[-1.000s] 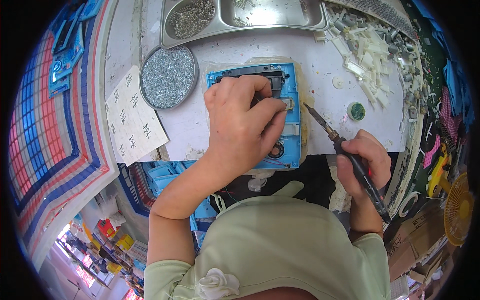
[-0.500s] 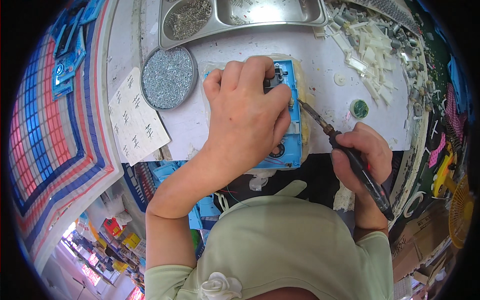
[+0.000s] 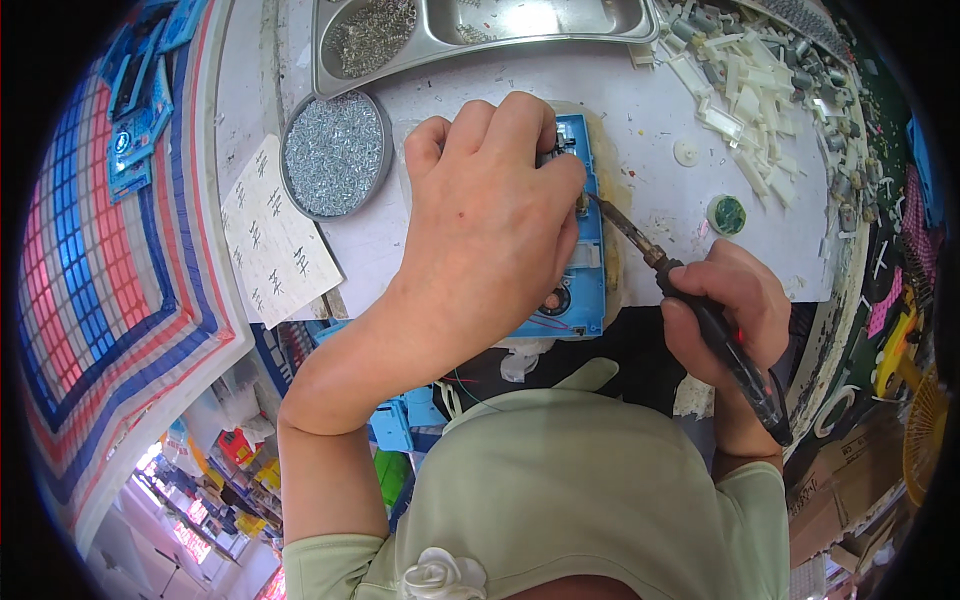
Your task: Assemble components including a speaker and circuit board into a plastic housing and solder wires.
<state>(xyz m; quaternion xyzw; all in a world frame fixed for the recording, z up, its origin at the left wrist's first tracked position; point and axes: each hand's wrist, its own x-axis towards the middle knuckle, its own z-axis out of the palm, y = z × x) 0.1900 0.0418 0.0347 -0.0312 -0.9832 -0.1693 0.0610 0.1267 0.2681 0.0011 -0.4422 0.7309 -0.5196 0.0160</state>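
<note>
A blue plastic casing (image 3: 587, 285) lies at the middle of the bench, its inside facing up, with a round part and thin wires near its lower end. Over its left side bends my left hand (image 3: 490, 190), fingers curled down and closed; the thumb and fingertips reach inside, and what they pinch is hidden. My right hand (image 3: 730, 310) grips the black handle of a soldering iron (image 3: 710, 318). The iron slants up and left, its thin metal tip at the casing's right edge, close to my left thumb. I cannot tell whether the tip touches a part.
Left of the casing stands a round dish (image 3: 337, 155) of small metal pins, beside a handwritten paper sheet (image 3: 272, 245). A steel tray (image 3: 520, 40) with small springs spans the back. White plastic parts (image 3: 745, 100) pile up at the far right, near a small green-topped container (image 3: 726, 214).
My left hand has shifted slightly away from me over the casing, its fingertips still inside. The soldering iron stays nearly in place, its tip at the same edge.
</note>
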